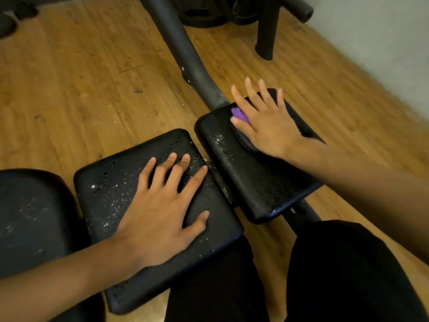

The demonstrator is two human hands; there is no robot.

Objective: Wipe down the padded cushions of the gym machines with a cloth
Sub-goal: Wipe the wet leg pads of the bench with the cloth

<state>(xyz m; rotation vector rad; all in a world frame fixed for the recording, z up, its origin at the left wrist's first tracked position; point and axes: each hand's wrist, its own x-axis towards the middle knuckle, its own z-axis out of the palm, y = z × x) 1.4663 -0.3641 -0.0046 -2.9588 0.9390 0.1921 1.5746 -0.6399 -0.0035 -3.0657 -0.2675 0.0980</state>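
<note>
On three black cushions (109,196): left hand (162,214) spread flat; right hand (267,126) spread, pressing one purple cloth (239,113).

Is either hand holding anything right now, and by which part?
Nothing is gripped. The right hand presses flat on the purple cloth, covering most of it; the left hand lies flat on the neighbouring cushion.

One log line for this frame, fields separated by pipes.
right hand: flat on purple cloth, on right pad | left hand: flat on middle pad | both pads: droplets showing
</note>
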